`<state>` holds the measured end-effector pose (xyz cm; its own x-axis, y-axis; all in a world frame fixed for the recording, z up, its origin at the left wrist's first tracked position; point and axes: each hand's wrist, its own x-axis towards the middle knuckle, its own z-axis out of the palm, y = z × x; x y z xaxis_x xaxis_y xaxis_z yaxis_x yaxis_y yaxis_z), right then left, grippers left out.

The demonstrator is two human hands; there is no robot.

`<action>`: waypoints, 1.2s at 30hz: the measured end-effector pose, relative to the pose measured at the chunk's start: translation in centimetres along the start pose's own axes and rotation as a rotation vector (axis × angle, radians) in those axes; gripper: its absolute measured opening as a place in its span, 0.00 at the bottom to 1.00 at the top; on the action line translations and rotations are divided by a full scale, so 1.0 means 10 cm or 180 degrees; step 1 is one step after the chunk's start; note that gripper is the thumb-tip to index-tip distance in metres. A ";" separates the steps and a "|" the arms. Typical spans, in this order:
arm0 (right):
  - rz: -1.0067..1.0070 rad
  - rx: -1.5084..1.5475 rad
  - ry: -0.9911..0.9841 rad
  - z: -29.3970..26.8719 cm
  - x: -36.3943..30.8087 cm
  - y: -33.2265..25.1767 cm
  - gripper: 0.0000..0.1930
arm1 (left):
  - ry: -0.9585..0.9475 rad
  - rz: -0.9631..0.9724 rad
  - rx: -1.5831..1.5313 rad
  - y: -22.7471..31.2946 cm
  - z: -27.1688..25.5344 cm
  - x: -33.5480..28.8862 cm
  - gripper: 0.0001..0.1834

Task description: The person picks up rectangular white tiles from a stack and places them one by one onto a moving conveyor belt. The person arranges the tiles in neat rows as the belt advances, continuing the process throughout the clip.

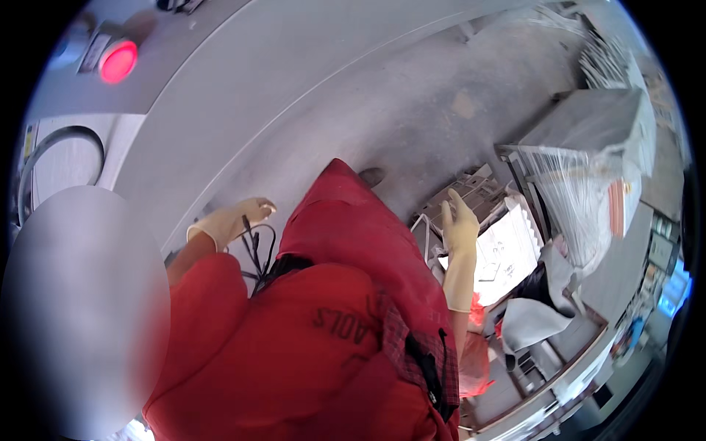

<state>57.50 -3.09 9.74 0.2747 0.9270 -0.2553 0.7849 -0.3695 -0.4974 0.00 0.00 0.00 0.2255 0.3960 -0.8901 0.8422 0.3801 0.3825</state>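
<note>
My left hand (239,220), in a cream rubber glove, hangs left of my red apron (346,213). Its fingers bend loosely, and I see nothing between them. Just below it are thin black cables (257,246) near my waist; whether the glove touches them is unclear. On the other side, my right hand (461,228) wears a matching glove, its fingers stretched out and apart with nothing in them. Close beside it lie a bright white sheet (506,253) with dark marks and some brown cardboard (471,192).
A large grey panelled surface (220,95) with a glowing red round light (118,62) runs along the left. To the right stand a film-wrapped stack (566,191) and a cart (570,367) holding grey scraps and red plastic. Dusty grey floor (412,95) stretches ahead.
</note>
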 end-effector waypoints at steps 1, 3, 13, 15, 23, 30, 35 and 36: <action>0.0093 0.0228 -0.0075 -0.06 0.06 0.02 0.22 | -0.0076 -0.0185 -0.0196 0.04 0.04 -0.05 0.23; 0.0243 0.0533 -0.0136 -0.24 0.25 0.09 0.22 | -0.0142 -0.0453 -0.0452 0.41 0.00 -0.10 0.23; 0.0931 0.1478 -0.0246 -1.11 1.27 0.28 0.21 | -0.0099 -0.0682 -0.1753 2.43 -0.73 -0.48 0.26; 0.1038 0.1541 -0.0265 -1.37 1.47 0.28 0.21 | -0.0151 -0.0649 -0.1633 2.93 -0.80 -0.45 0.26; 0.0736 0.1664 -0.0054 -1.95 2.34 0.97 0.20 | -0.0477 -0.0117 -0.0109 3.34 -0.20 0.50 0.26; 0.0610 0.1398 -0.0218 -2.13 3.42 1.24 0.22 | -0.0499 -0.0643 -0.0398 3.90 -0.81 0.52 0.25; 0.0202 0.1099 -0.0118 -2.27 4.39 1.19 0.21 | -0.0477 -0.0880 -0.0413 4.38 -1.49 0.87 0.25; 0.0137 0.1085 0.0038 -2.39 4.55 1.17 0.21 | -0.0498 -0.0830 -0.0329 4.55 -1.69 1.05 0.25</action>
<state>92.40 36.28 12.11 0.3116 0.9101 -0.2732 0.5423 -0.4064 -0.7354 32.45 35.57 12.23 0.0879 0.1436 -0.9857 0.8290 0.5380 0.1523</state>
